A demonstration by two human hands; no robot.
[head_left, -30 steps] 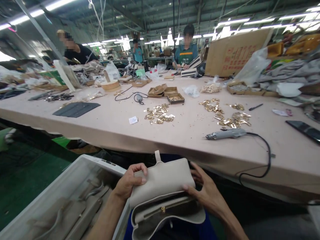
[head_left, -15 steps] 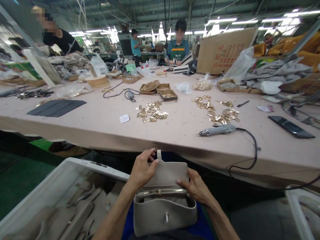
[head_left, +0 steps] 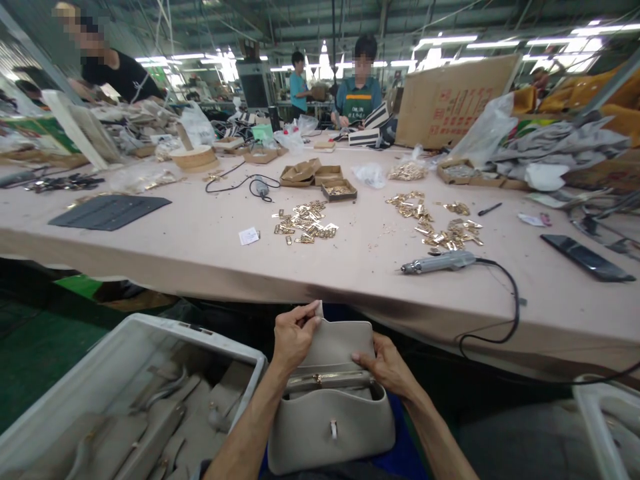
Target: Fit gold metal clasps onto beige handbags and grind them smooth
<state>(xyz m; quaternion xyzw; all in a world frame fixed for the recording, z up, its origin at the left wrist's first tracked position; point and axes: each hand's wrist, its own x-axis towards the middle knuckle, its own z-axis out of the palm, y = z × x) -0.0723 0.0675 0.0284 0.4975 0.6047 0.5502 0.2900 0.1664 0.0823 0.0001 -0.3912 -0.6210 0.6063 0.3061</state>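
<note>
A light grey-beige handbag (head_left: 333, 430) rests on my lap with its flap (head_left: 343, 343) raised. Along its opening runs a gold zipper (head_left: 345, 379), and a small metal fitting (head_left: 333, 429) sits on its front. My left hand (head_left: 295, 337) is closed at the flap's upper left, fingertips pinching the narrow tab (head_left: 319, 309) that sticks up from the flap edge. At the flap's right side my right hand (head_left: 387, 363) grips the edge, thumb on the inner face and the other fingers behind it, mostly hidden.
A white crate (head_left: 135, 327) of similar beige pieces stands at my left. On the table lie gold hardware pieces (head_left: 307, 221), a second gold pile (head_left: 450, 235), an electric screwdriver (head_left: 440, 262) with a cord and a phone (head_left: 587, 257). Across the table a co-worker (head_left: 361, 93) handles striped pieces.
My left fingers have closed onto the tab, where before they were spread beside it. The bag's front has tilted up slightly. My right hand keeps its hold on the flap.
</note>
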